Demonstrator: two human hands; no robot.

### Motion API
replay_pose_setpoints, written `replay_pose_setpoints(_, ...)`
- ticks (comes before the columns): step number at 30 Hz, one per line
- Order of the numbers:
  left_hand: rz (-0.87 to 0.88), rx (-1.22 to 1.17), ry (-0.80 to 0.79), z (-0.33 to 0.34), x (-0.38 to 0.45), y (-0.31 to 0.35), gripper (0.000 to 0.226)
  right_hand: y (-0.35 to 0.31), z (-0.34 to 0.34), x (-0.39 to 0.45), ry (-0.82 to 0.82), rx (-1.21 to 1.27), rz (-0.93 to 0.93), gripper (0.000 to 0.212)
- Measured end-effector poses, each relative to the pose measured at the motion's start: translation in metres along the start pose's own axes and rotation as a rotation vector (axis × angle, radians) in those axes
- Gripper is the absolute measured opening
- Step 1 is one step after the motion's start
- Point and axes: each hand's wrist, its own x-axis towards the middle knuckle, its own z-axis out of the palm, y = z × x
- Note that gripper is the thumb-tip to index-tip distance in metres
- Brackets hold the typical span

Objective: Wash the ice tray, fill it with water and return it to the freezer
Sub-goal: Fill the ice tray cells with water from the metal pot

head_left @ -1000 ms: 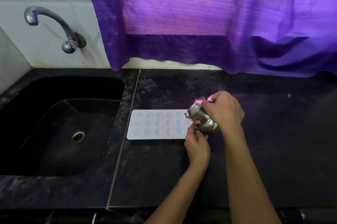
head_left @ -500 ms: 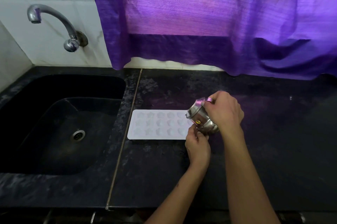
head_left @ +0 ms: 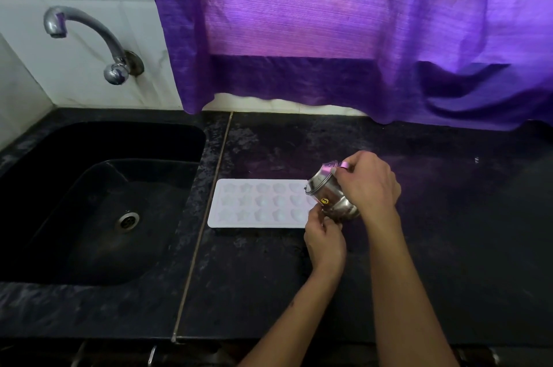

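A white ice tray with star and shell shaped moulds lies flat on the black counter, just right of the sink. My right hand grips a small steel cup tilted on its side, mouth to the left, over the tray's right end. My left hand pinches the tray's near right corner, right below the cup. Whether water is leaving the cup cannot be seen.
A black sink with a metal drain lies to the left, under a curved steel tap on the white tiled wall. A purple curtain hangs behind the counter. The counter's front edge runs along the bottom.
Both hands, the cup and the tray stay almost still; the cup keeps its tilt over the tray's right end. The view has shifted slightly.
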Motion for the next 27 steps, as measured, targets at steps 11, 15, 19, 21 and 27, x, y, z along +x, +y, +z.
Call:
replay_pose_setpoints(11, 0.077, 0.045, 0.007, 0.002, -0.007, 0.003, 0.049, 0.009, 0.0, 0.007, -0.025, 0.093, -0.038, 0.015)
replay_pose_setpoints(15, 0.082, -0.001, 0.024, -0.001, -0.005, 0.006, 0.049, 0.006, 0.002, 0.007, -0.034, 0.126, -0.071, 0.011)
replay_pose_setpoints(19, 0.106, -0.025, 0.035, -0.003, -0.004, 0.011, 0.05, 0.0, 0.005, 0.008, -0.037, 0.13, -0.104, 0.011)
replay_pose_setpoints(21, 0.115, -0.004, 0.04, -0.004, -0.003, 0.011, 0.05, -0.004, 0.006, 0.008, -0.044, 0.119, -0.114, 0.012)
replay_pose_setpoints(27, 0.127, -0.032, 0.053, -0.007, -0.003, 0.011, 0.038, -0.013, 0.01, 0.006, -0.067, 0.112, -0.121, 0.014)
